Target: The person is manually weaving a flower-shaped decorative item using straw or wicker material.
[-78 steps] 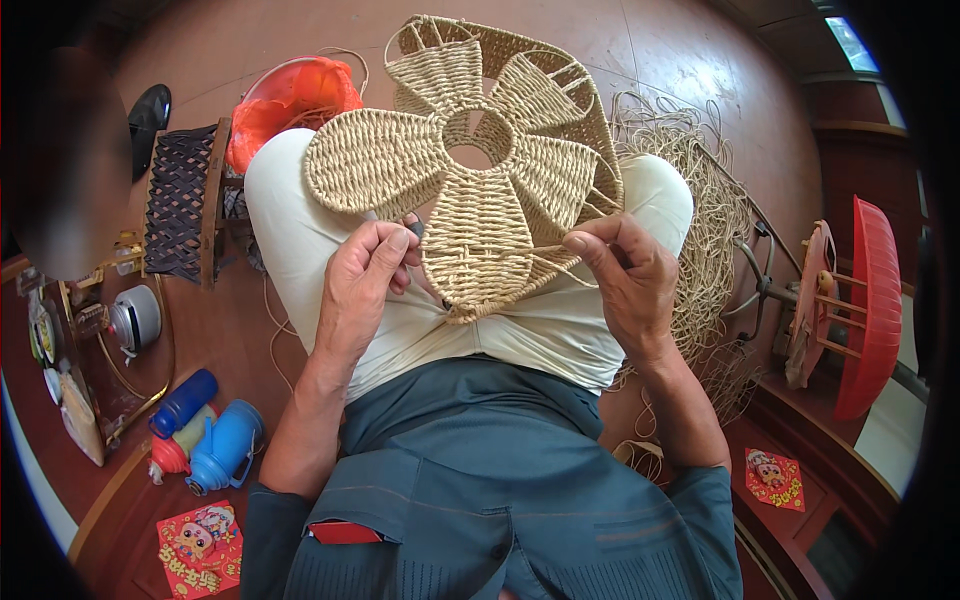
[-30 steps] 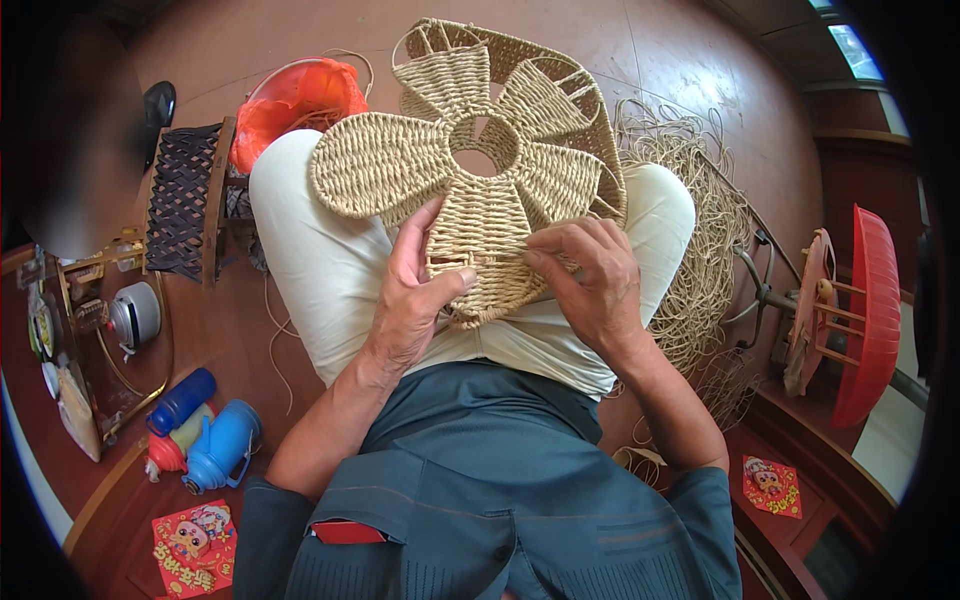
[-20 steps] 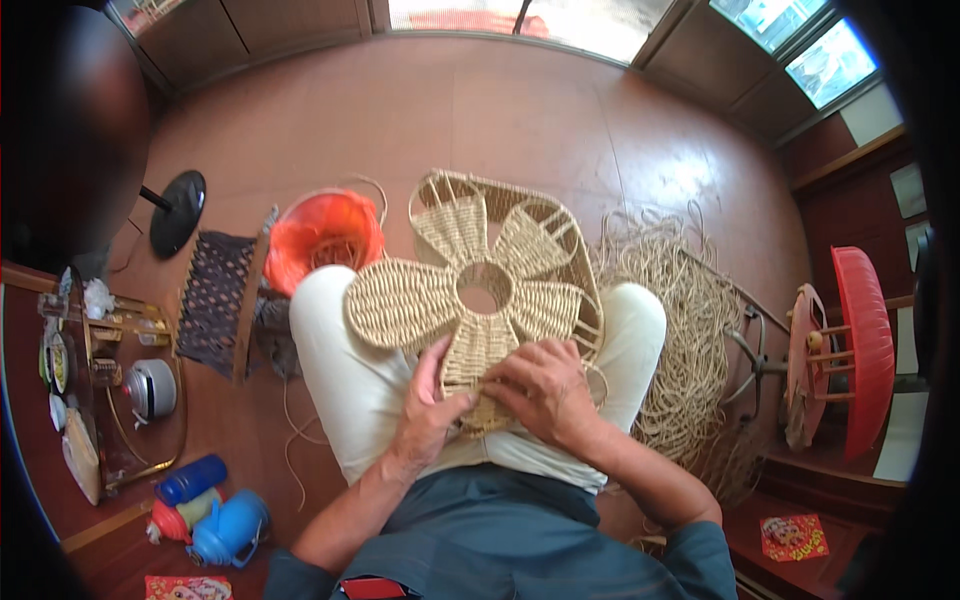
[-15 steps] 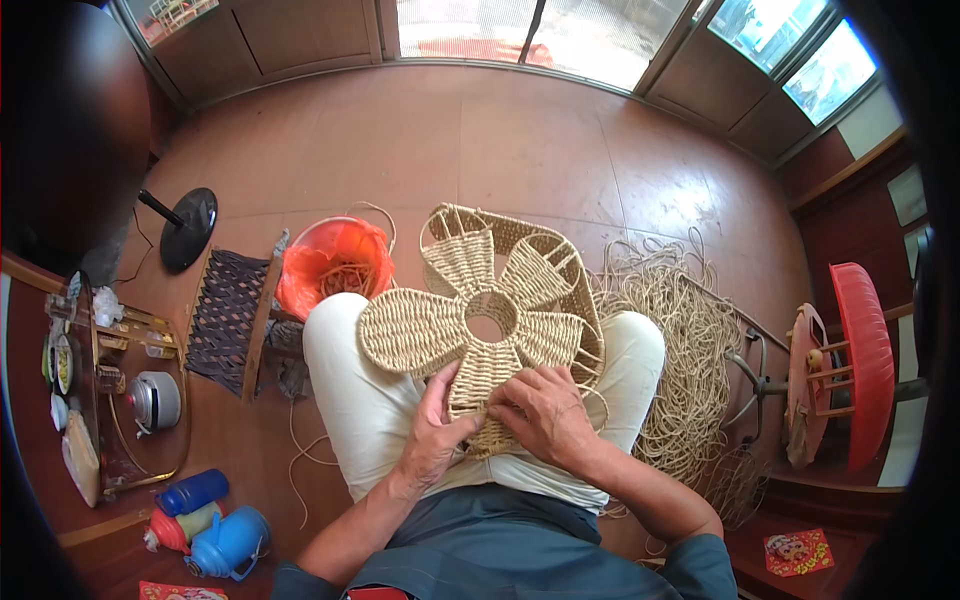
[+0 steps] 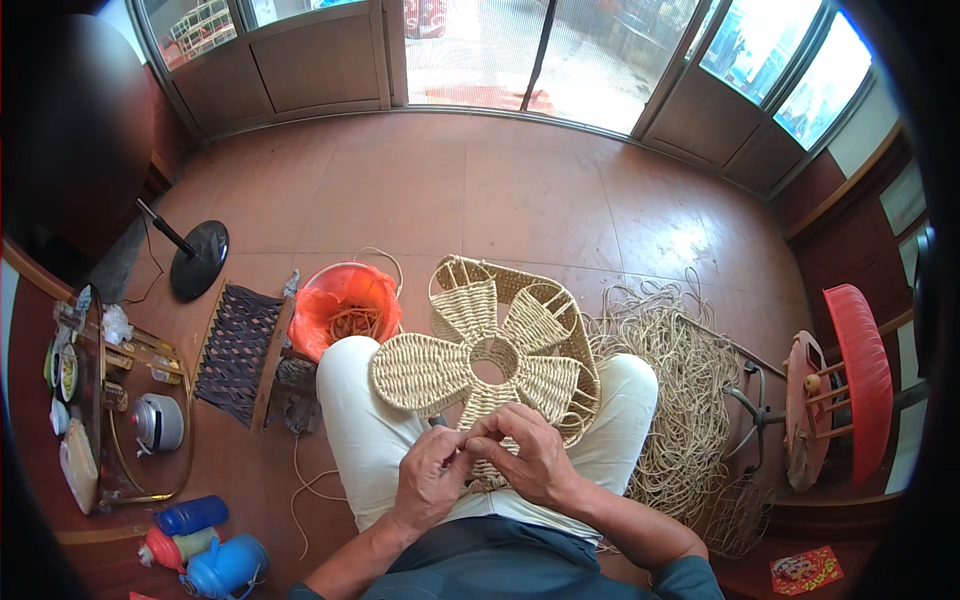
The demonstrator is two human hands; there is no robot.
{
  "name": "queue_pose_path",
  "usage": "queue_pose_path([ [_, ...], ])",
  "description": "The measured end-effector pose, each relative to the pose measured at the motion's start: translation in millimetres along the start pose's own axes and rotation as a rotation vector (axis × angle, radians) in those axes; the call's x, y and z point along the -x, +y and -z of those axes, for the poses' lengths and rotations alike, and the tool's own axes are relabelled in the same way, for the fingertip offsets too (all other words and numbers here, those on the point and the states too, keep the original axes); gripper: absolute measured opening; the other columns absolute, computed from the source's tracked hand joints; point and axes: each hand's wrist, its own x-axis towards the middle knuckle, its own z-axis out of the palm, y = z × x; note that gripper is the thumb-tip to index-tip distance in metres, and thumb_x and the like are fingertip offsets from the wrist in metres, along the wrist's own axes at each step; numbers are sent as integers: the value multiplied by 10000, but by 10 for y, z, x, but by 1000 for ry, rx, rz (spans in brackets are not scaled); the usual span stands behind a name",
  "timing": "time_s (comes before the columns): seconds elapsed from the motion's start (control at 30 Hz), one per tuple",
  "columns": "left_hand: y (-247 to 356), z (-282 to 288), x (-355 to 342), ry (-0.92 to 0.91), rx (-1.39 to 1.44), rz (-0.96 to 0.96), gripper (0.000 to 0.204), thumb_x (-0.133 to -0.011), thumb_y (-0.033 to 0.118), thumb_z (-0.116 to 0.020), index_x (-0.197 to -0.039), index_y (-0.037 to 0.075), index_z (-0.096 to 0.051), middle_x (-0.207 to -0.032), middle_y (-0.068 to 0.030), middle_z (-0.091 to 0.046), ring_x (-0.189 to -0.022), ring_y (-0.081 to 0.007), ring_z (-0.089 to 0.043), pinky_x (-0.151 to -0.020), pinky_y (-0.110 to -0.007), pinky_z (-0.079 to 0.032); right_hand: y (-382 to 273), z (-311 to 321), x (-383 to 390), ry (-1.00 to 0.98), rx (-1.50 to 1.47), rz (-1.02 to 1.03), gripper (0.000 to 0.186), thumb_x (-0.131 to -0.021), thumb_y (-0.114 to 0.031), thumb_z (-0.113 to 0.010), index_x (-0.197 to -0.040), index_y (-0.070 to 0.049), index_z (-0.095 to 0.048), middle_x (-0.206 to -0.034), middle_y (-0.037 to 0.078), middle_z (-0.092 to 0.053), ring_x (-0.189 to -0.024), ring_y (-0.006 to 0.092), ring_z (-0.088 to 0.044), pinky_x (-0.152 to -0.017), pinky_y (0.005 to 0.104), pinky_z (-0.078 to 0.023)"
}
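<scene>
Straw-coloured weave: a flower-shaped piece (image 5: 425, 370), five petals around a round hole, lies in the lap between the knees of pale trousers (image 5: 362, 450).
Left hand (image 5: 432, 482): at the nearest petal, fingers curled, tips meeting the other hand's.
Right hand (image 5: 530, 455): over that same petal, thumb and fingers bent toward the left; I cannot tell whether either hand pinches a strand.
Cord heap (image 5: 685, 400): loose and tangled on the floor (image 5: 400, 190), beside the right knee.
Bucket (image 5: 312, 318): lined in orange-red plastic, beyond the left knee.
Dark strap panel (image 5: 238, 350): wood-edged, left of the bucket.
</scene>
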Motion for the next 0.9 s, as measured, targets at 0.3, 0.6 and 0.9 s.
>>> queue_pose_path([
  [0.3,74,247,-54,8,383,250,168,-1075,92,-748,-1214,2,-771,-1212,-111,-797,-1129,-161,-739,-1022,-311,-573,-25,-124,126,-55,-364,-380,230,-1093,-189,-738,-1251,-22,-746,-1098,111,-799,-955,198,-748,-814,338,-591],
  [0.6,10,187,-50,-6,505,373,211,-1101,152,-733,-1251,11,-780,-1176,-104,-802,-1082,-129,-724,-994,-298,-573,68,-46,202,43,-297,-444,196,-1011,-188,-835,-1130,-32,-822,-938,57,-755,-770,107,-648,-702,289,-540],
  [0.9,-151,221,-49,-19,555,425,317,-1156,268,-644,-1236,-7,-780,-972,-35,-769,-857,-80,-636,-815,-264,-537,86,2,234,93,-216,-420,150,-993,-144,-837,-1096,-35,-830,-895,50,-730,-743,105,-639,-666,290,-520],
])
